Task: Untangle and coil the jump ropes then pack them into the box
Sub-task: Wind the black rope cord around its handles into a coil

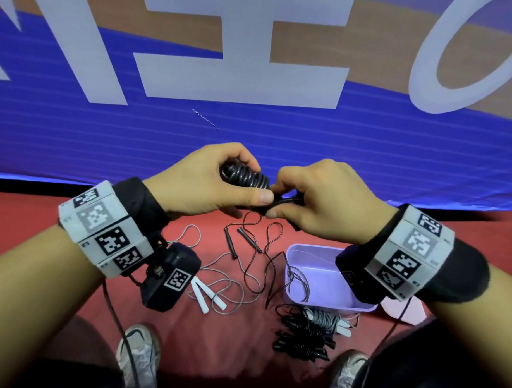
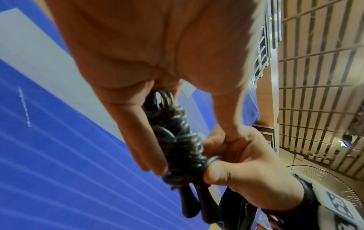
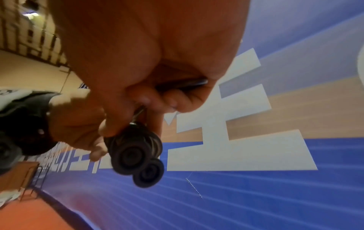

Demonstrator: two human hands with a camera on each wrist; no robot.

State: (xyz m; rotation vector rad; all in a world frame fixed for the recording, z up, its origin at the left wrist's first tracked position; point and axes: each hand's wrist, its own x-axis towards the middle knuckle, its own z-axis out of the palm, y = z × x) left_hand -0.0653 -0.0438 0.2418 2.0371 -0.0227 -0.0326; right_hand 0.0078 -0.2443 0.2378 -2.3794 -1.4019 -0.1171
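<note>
- Head view: Above a red floor point(image 1: 47, 230), a person's left hand point(image 1: 202, 184) curls thumb and fingers round a coiled black jump rope point(image 1: 245, 176), while the right hand point(image 1: 322, 203) pinches the same bundle's end just beside the left thumb. Below, a lilac plastic box point(image 1: 319, 304) sits open on the floor, a dark cord draped over its near-left wall. A loose black jump rope point(image 1: 251, 252) and a tangled grey jump rope with white handles point(image 1: 209, 297) lie to the box's left; a pile of bundled ropes point(image 1: 309, 331) rests just in front of the box. A blue banner with large pale lettering point(image 1: 245, 78) fills the background.
- Left wrist view: The left hand point(image 2: 157, 62) wraps the wound black rope point(image 2: 177, 137); the right hand point(image 2: 246, 168) holds a loop of cord against the coil with its thumb. Two black handles point(image 2: 197, 205) stick out of the bundle's far end.
- Right wrist view: The right hand point(image 3: 147, 62), fingers curled, grips the rope above two round black handle ends point(image 3: 138, 158); the left hand point(image 3: 78, 124) clasps the bundle alongside.
</note>
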